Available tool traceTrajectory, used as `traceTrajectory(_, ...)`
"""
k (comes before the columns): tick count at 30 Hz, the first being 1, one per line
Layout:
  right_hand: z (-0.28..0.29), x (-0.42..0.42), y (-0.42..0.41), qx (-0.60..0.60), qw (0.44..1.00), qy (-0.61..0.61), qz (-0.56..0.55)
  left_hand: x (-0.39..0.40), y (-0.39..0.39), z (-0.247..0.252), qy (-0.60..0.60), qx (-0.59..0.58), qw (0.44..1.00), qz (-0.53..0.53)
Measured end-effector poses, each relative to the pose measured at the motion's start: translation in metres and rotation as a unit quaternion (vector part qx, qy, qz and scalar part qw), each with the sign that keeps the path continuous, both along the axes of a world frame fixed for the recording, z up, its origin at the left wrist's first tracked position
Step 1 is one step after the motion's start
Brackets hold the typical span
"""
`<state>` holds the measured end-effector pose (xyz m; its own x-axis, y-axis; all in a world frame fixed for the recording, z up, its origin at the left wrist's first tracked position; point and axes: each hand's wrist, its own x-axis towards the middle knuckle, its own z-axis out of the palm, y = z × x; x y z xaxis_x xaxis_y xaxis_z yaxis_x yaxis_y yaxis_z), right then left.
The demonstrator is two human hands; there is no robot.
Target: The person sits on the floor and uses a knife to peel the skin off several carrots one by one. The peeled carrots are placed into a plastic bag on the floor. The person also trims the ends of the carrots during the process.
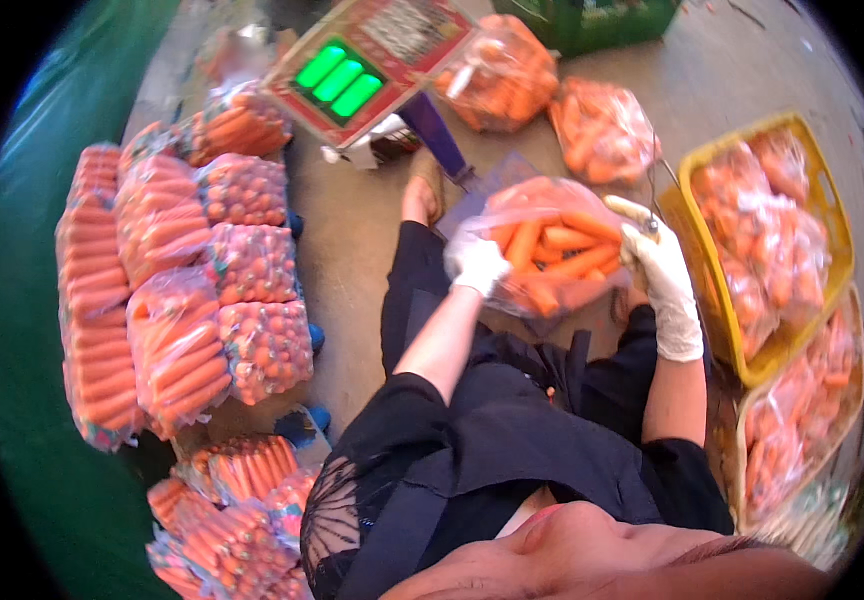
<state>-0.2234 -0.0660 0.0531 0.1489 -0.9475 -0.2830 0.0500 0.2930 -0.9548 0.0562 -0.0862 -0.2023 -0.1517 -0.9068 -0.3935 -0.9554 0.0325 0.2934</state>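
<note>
An open clear plastic bag of carrots [563,247] sits in front of me over the blue platform of a scale [503,176]. My left hand [477,259], in a white glove, grips the bag's left rim. My right hand [645,244], also gloved in white, is at the bag's right rim with its fingers curled; a thin wire or cord with a small metal piece hangs by it. Whether its fingers hold the bag or the cord is unclear. Above the bag, the scale's display head [368,67] shows green lit panels, on a purple post [435,139].
Stacked bags of carrots [173,285] stand at left, more bags [229,517] below them. Two carrot bags [499,75] lie beyond the scale. A yellow crate [758,375] of bagged carrots stands at right, beside another container [739,480]. A green crate [589,30] is at the top.
</note>
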Motion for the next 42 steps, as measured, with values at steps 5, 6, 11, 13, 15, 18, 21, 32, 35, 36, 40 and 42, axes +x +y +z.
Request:
traceTrajectory(5, 0.008, -0.004, 0.012, 0.023, 0.997, -0.072, -0.017, -0.007, 0.043, 0.027, -0.054, -0.048, 0.99, -0.118)
traceTrajectory(6, 0.001, -0.012, 0.014, 0.019, 0.996, -0.074, -0.035, -0.032, 0.044, 0.06, -0.019, -0.051, 0.98, -0.191)
traceTrajectory(11, 0.012, -0.005, 0.015, 0.023, 0.996, -0.084, -0.032, -0.072, 0.06, 0.009, 0.104, -0.166, 0.929, -0.315)
traceTrajectory(13, 0.01, -0.01, 0.016, 0.026, 0.996, -0.076, -0.034, -0.087, 0.052, 0.004, 0.038, -0.131, 0.924, -0.358)
traceTrajectory(15, 0.005, -0.013, 0.018, 0.018, 0.995, -0.082, -0.051, -0.091, 0.042, 0.002, -0.026, -0.086, 0.908, -0.409)
traceTrajectory(18, 0.01, -0.022, 0.021, 0.026, 0.997, -0.072, -0.025, -0.082, 0.032, -0.001, 0.044, -0.104, 0.922, -0.371)
traceTrajectory(21, 0.014, -0.028, 0.024, 0.026, 0.997, -0.068, -0.032, -0.072, 0.025, 0.029, 0.184, -0.078, 0.962, -0.187)
traceTrajectory(32, 0.008, -0.029, 0.024, 0.036, 0.999, -0.015, -0.027, -0.082, 0.039, 0.1, 0.413, -0.159, 0.896, 0.02)
traceTrajectory(35, 0.003, -0.035, 0.025, 0.029, 0.999, 0.0, -0.034, -0.086, 0.035, 0.1, 0.508, -0.047, 0.848, 0.142)
traceTrajectory(36, 0.001, -0.033, 0.025, 0.009, 0.999, -0.001, -0.037, -0.086, 0.03, 0.083, 0.591, 0.061, 0.766, 0.247)
traceTrajectory(40, -0.005, -0.031, 0.025, -0.053, 0.997, -0.01, -0.054, -0.073, 0.029, 0.031, 0.68, 0.189, 0.635, 0.314)
traceTrajectory(42, -0.004, -0.032, 0.026, -0.025, 0.999, -0.017, -0.041, -0.071, 0.041, 0.005, 0.474, 0.082, 0.867, 0.132)
